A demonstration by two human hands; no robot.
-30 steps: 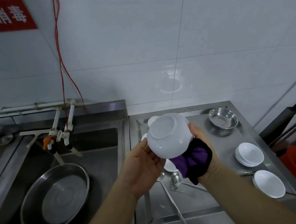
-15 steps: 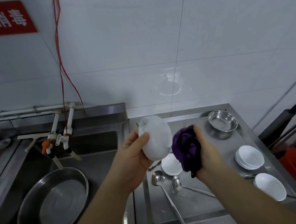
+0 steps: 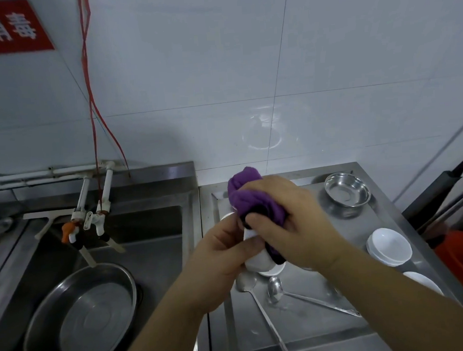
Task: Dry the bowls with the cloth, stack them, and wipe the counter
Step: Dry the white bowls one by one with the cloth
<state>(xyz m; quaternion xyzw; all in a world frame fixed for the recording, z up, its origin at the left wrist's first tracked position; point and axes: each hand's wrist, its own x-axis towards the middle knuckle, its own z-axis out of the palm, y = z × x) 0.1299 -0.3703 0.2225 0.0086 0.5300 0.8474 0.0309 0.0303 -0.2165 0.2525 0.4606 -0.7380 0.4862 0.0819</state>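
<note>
The right hand (image 3: 295, 220) keeps its grip curled round the bunched purple cloth (image 3: 253, 201) and presses it on the white bowl (image 3: 257, 260), which the left hand (image 3: 221, 254) holds above the counter (image 3: 310, 330). To dry it well, turn the glossy, slippery bowl against the soft cloth, keeping the left grip firm. Dried bowls (image 3: 389, 247) sit stacked on the dull steel at right
</note>
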